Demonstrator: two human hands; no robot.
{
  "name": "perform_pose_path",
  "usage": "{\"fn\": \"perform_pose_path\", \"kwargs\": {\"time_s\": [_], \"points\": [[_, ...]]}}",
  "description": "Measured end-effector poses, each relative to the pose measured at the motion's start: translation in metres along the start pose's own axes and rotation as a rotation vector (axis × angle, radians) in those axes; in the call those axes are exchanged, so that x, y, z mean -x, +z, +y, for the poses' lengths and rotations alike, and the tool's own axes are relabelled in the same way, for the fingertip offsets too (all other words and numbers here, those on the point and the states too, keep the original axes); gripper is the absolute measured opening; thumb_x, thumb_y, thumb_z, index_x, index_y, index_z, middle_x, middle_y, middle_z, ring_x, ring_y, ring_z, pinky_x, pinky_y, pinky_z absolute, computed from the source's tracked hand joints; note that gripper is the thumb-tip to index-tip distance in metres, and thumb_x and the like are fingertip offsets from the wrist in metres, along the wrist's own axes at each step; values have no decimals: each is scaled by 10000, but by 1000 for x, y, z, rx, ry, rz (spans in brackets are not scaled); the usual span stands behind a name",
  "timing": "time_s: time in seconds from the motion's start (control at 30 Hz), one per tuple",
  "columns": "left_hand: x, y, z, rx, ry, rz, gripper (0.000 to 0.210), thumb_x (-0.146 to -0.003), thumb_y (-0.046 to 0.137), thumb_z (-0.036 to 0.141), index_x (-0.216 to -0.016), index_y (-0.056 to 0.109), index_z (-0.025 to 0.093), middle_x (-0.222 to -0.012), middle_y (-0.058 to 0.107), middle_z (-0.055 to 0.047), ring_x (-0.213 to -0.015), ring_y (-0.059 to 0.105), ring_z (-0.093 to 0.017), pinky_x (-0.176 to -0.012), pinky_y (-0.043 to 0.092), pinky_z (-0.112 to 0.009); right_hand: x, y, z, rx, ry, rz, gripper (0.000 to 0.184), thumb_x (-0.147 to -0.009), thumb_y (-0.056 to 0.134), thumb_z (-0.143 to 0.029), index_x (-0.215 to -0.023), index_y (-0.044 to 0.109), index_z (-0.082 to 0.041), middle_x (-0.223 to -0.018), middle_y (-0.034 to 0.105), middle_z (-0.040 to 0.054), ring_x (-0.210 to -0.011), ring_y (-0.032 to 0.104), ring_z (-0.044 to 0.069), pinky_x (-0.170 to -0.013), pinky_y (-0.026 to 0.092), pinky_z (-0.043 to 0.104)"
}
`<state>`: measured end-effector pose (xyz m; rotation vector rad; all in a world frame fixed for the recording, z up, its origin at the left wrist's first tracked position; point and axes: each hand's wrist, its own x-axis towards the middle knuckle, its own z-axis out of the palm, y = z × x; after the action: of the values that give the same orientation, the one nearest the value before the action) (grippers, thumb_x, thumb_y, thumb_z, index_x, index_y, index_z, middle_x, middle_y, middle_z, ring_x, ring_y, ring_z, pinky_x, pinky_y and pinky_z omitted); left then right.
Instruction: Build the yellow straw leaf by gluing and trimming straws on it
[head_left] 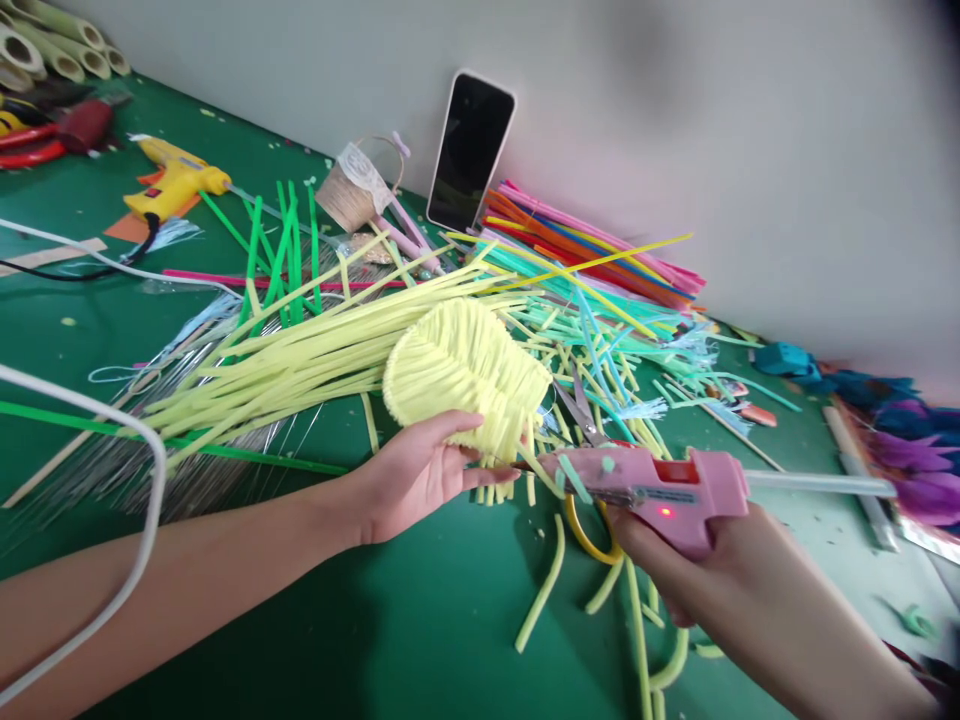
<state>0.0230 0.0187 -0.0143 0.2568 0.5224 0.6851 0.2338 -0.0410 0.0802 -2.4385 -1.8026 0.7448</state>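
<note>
A pale yellow leaf shape made of pipe cleaners (457, 365) is pinched along its lower edge by my left hand (427, 470). My right hand (682, 570) grips a pink hot glue gun (660, 485) with a red light on and a clear glue stick (817, 483) out of its back. The gun's nozzle points left, close to the leaf's lower edge; I cannot tell whether it touches. Behind the leaf lies a bundle of pale yellow pipe cleaners (300, 360). Scissors (579, 410) with yellow handles lie partly hidden under the gun.
A white phone (471, 150) leans on the wall beside bundled coloured pipe cleaners (600, 250). A yellow glue gun (176, 180), pliers (45, 140) and a small basket (352, 195) stand at the back left. A white cable (154, 480) loops past my left arm.
</note>
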Motion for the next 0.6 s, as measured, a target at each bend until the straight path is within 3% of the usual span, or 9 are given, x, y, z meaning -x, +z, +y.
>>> {"fn": "perform_pose_path", "kwargs": {"time_s": [0.27,0.43,0.6], "points": [[0,2,1,-1,12,-8,307,-954,468,180,-1143,679,60,-1097,745,-170,-1031,692,-251,-944,534,-392,-5,4,16,52,10,-34,373,-761,530,-488,-526,391,-234,-427,395,-43,-424,381,121,-386,297,226],[0,1,1,3,13,-7,317,-952,465,176,-1171,671,77,-1129,736,-167,-1045,686,-251,-946,528,-397,-4,4,13,14,-40,-11,339,-770,532,-469,-549,434,-231,-422,438,-40,-401,408,120,-372,319,222],[1,1,1,19,12,-1,294,-951,469,164,-1117,693,72,-1064,754,-159,-983,701,-230,-938,538,-386,-6,0,28,34,-81,-47,372,-785,571,-468,-533,436,-230,-425,420,-47,-402,406,112,-349,316,204]]}}
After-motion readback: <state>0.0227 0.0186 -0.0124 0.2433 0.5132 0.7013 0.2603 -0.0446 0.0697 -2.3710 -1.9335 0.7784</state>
